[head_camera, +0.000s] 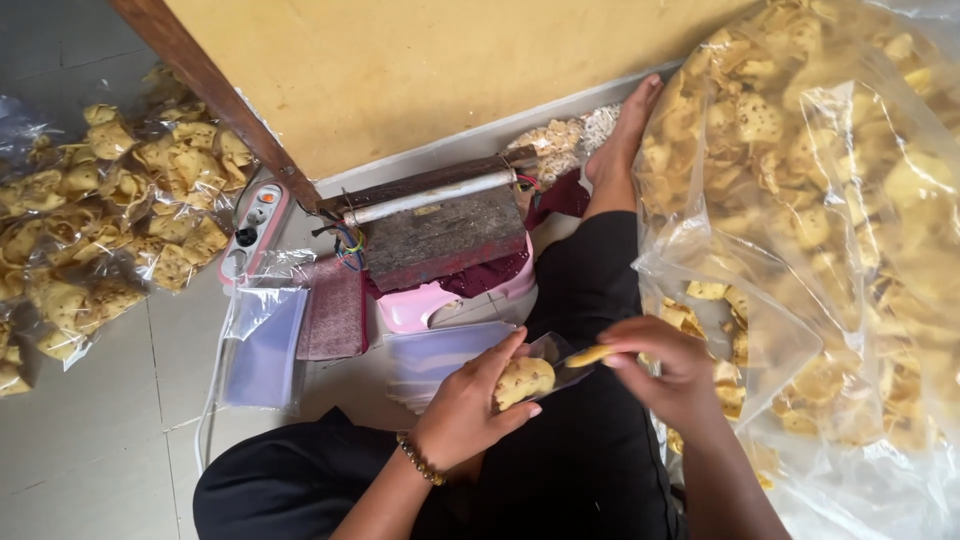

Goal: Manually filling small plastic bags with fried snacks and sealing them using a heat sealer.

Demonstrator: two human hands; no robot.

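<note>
My left hand (470,400) holds a small clear plastic bag (550,355) with one round yellow cracker (523,380) inside, over my lap. My right hand (668,365) pinches another yellow cracker (588,355) at the bag's mouth. A beaded bracelet (420,462) is on my left wrist. A large clear sack of loose crackers (800,200) lies open at my right, next to my right hand.
A wooden heat sealer (440,225) on a pink stool (420,305) stands ahead, with a power strip (252,230) to its left. Stacks of empty plastic bags (262,345) lie on the tiled floor. Filled cracker bags (100,210) pile at left. My bare foot (625,130) touches the wall.
</note>
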